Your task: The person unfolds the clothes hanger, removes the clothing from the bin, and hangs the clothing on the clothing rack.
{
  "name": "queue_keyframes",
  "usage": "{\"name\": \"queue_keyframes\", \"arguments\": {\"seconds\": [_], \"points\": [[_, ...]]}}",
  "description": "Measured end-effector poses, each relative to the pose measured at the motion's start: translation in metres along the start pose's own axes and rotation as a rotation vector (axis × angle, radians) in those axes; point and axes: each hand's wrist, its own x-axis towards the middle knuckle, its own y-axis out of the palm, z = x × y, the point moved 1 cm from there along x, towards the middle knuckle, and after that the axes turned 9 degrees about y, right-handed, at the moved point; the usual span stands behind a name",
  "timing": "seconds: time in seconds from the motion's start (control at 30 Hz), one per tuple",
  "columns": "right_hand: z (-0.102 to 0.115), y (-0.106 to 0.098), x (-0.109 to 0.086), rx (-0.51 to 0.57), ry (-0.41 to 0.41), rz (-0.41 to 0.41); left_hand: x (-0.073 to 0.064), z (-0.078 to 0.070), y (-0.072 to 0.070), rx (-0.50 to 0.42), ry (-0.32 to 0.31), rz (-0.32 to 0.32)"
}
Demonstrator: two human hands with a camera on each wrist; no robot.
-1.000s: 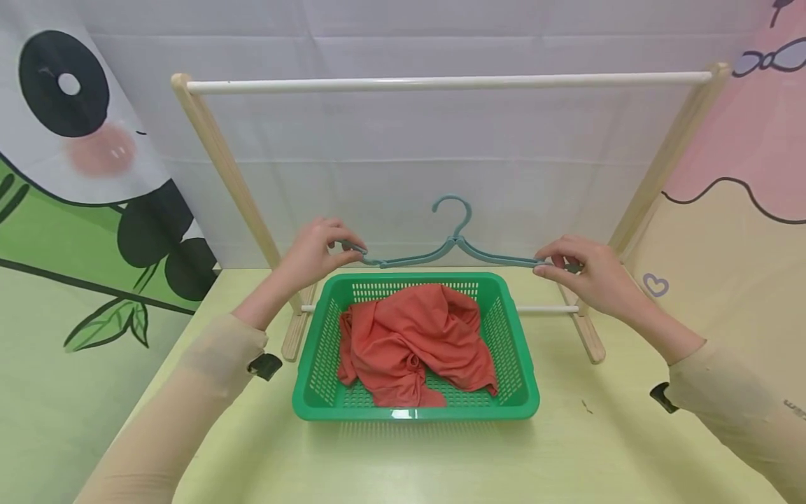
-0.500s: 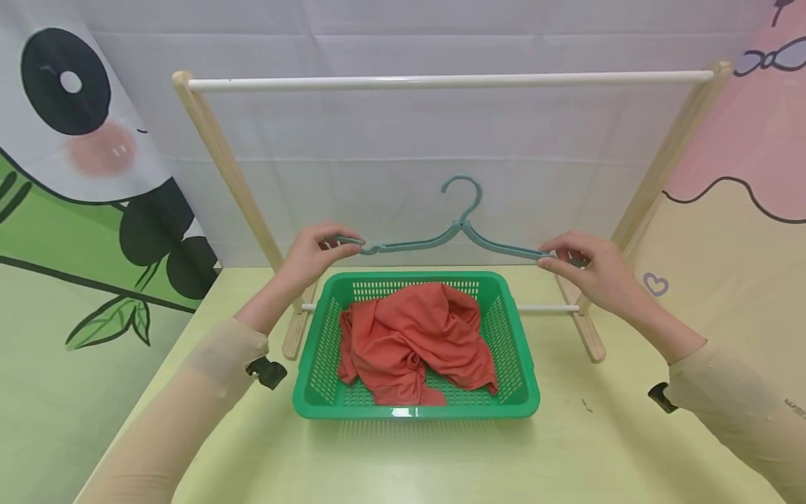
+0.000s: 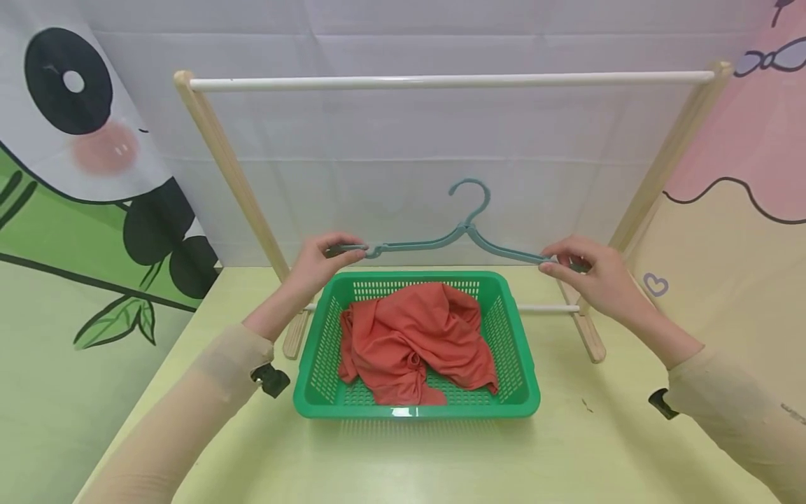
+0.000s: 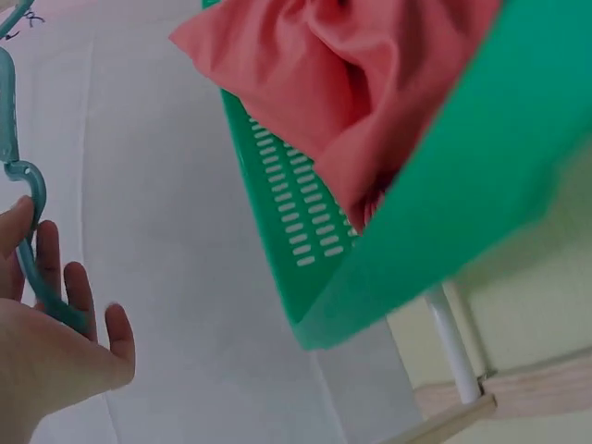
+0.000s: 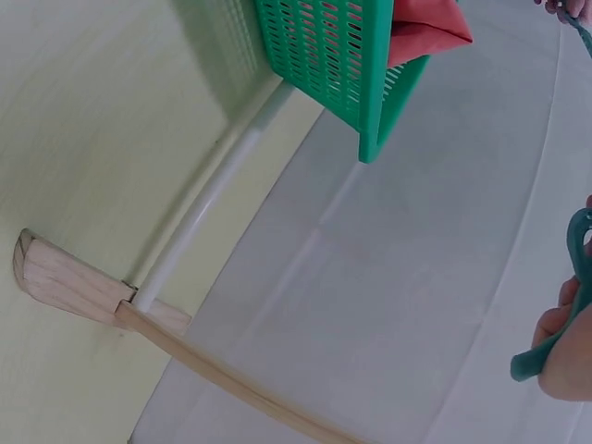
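A teal clothes hanger [image 3: 428, 243] is held up behind and above a green basket, its hook pointing upward. My left hand [image 3: 317, 262] pinches its left end between thumb and fingers; the left wrist view shows the hanger's curved tip [image 4: 46, 296] lying across that hand. At the other end, my right hand [image 3: 592, 269] grips the right arm of the hanger, whose tip [image 5: 529, 363] sticks out past the fingers in the right wrist view. Below, a crumpled red cloth [image 3: 409, 336] lies in the green basket [image 3: 529, 399].
Behind the basket stands a rack with wooden side posts [image 3: 229, 168], a white top rail [image 3: 441, 82] and a low white bar [image 3: 548, 309]. A pale curtain [image 3: 403, 140] hangs at the back. The basket sits on a light yellow-green table [image 3: 403, 465].
The hanger has risen a little and shifted slightly right, with its right side now tilted lower. Both hands keep hold of its ends. Basket and cloth have stayed put.
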Motion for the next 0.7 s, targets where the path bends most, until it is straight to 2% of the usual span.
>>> {"name": "queue_keyframes", "arguments": {"seconds": [0.13, 0.27, 0.5, 0.57, 0.7], "points": [[-0.0013, 0.0004, 0.0000, -0.027, -0.038, -0.001, 0.0006, 0.0011, 0.0009, 0.148, 0.104, 0.024], [0.0000, 0.0004, -0.0004, -0.035, -0.043, -0.005, 0.0026, -0.0016, 0.0035, 0.206, 0.161, 0.034], [-0.0030, 0.0047, 0.0005, 0.004, -0.035, 0.033, 0.0007, -0.0037, 0.0054, 0.185, 0.163, 0.064], [-0.0041, 0.0055, 0.0011, -0.020, -0.025, 0.034, -0.0004, -0.0037, 0.0053, 0.173, 0.157, 0.068], [-0.0036, 0.0071, 0.0028, -0.081, -0.058, 0.006, -0.0023, -0.0058, 0.0053, 0.161, 0.136, 0.071]]}}
